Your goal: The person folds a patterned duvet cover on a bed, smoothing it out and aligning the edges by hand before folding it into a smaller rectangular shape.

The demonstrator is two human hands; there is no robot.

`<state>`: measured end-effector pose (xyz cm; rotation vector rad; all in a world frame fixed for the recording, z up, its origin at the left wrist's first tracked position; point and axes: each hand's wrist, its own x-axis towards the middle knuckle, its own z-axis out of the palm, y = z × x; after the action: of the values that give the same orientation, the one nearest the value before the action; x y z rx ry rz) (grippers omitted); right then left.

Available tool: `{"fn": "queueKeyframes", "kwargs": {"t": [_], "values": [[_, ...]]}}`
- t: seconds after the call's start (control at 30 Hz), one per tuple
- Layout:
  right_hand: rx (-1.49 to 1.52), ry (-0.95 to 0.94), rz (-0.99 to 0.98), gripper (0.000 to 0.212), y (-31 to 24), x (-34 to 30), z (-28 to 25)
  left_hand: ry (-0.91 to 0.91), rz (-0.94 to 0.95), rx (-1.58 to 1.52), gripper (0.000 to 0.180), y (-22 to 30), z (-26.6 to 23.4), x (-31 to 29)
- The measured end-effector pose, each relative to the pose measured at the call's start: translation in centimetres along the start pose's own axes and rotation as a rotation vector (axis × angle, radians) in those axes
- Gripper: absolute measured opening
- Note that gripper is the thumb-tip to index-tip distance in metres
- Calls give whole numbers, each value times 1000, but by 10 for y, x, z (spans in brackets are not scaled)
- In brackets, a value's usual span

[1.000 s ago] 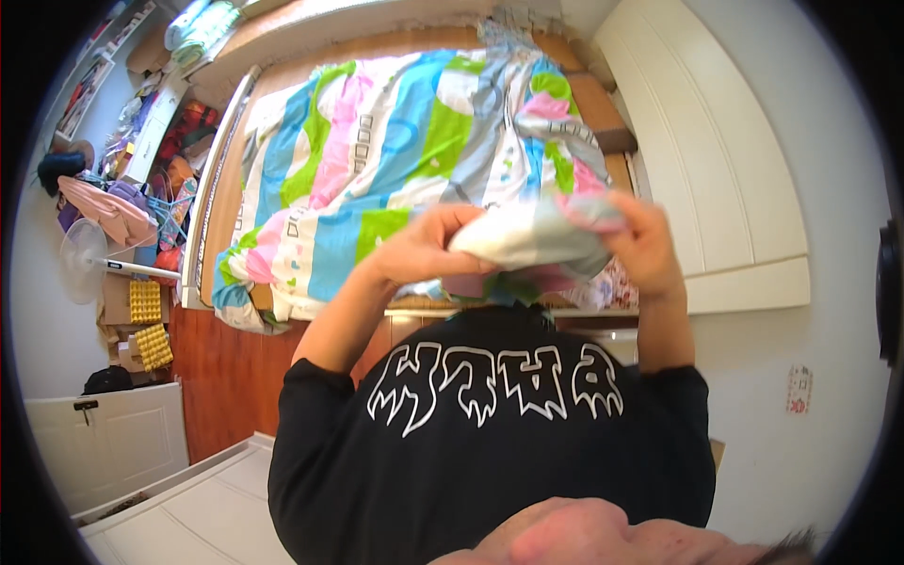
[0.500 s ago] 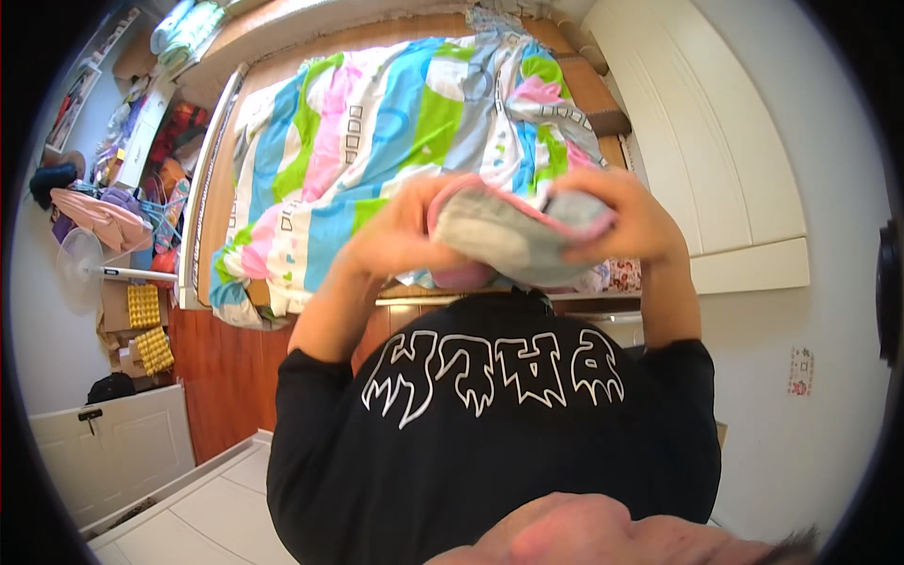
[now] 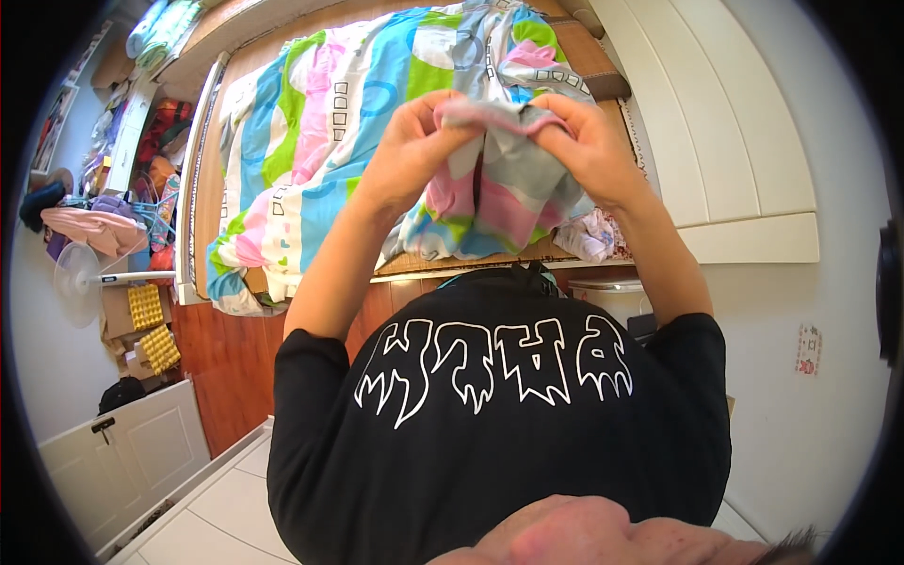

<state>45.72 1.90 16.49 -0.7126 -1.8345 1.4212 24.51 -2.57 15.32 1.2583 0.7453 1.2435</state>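
A grey and pink piece of clothing hangs in front of me over the near side of the bed. Its upper edge has a pink trim and is stretched between my hands; a dark gap shows down the middle, but its exact kind is unclear. My left hand grips the left end of that edge, fingers closed. At the other end, my right hand pinches the trim between thumb and fingers. Behind the garment lies a rumpled quilt with blue, green, pink and white patterns.
A crumpled pale cloth lies at the bed's near right corner. To the right stands a cream panel by the wall. On the left are a white fan, yellow egg-tray-like pads, heaped clothes and a white door.
Both hands have risen and moved farther from my body. The garment, earlier bunched up between them, now hangs down unfolded from its stretched upper edge.
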Motion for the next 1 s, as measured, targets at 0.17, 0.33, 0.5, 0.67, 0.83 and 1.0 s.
{"fn": "queueKeyframes", "kwargs": {"t": [0.17, 0.33, 0.5, 0.67, 0.83, 1.0], "values": [[-27, 189, -213, 12, -75, -12, 5, 46, 58, -1, 21, 45, 19, -2], [-574, 46, -155, 18, -14, -3, -20, 49, 242, 520, 30, -15, 9, 9], [144, 253, -97, 19, -39, 0, -20, 150, 281, 723, 21, -13, 9, 30], [-286, 130, -148, 17, -39, -9, -36, 103, 73, 724, 16, -62, -11, 22], [-325, -44, -120, 19, -37, -4, -62, 128, 168, 616, 13, -45, -10, 33], [-393, 91, -76, 20, -71, -23, -61, -13, -70, -173, 14, -53, -6, 15]]}}
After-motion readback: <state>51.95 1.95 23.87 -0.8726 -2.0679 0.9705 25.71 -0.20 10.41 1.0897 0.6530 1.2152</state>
